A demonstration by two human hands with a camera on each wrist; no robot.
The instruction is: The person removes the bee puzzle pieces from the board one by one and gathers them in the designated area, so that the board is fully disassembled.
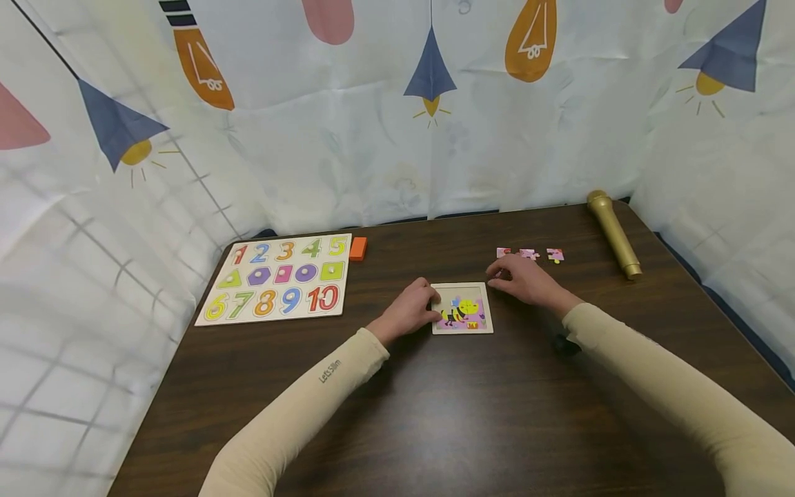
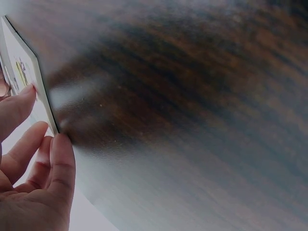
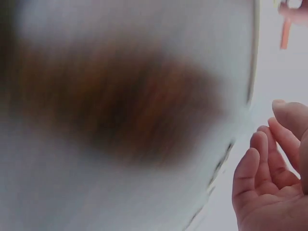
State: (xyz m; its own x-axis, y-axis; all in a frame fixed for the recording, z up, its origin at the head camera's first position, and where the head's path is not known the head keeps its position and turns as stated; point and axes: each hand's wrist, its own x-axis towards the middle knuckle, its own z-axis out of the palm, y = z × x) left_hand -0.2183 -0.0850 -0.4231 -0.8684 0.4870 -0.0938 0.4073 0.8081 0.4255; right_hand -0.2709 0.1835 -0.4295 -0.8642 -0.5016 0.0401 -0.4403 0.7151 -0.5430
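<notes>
A small square jigsaw puzzle tray (image 1: 462, 331) with a pale frame lies on the table, its bee picture partly filled and bare along the top. My left hand (image 1: 406, 310) grips the tray's left edge; in the left wrist view the thumb (image 2: 21, 103) lies on its face and other fingertips touch the rim. Just right of the tray is my right hand (image 1: 524, 279), thumb and fingers apart. A small pink patch shows by its fingertips in the head view; the right wrist view shows nothing held. Beyond it lie pink jigsaw pieces (image 1: 555, 255) in a row.
A number-and-shape board (image 1: 208, 322) lies at the table's left, with an orange block (image 1: 358, 248) at its corner. At the far right is a gold microphone (image 1: 615, 235). Patterned curtains (image 1: 360, 152) hang close behind the dark wooden table (image 1: 435, 414).
</notes>
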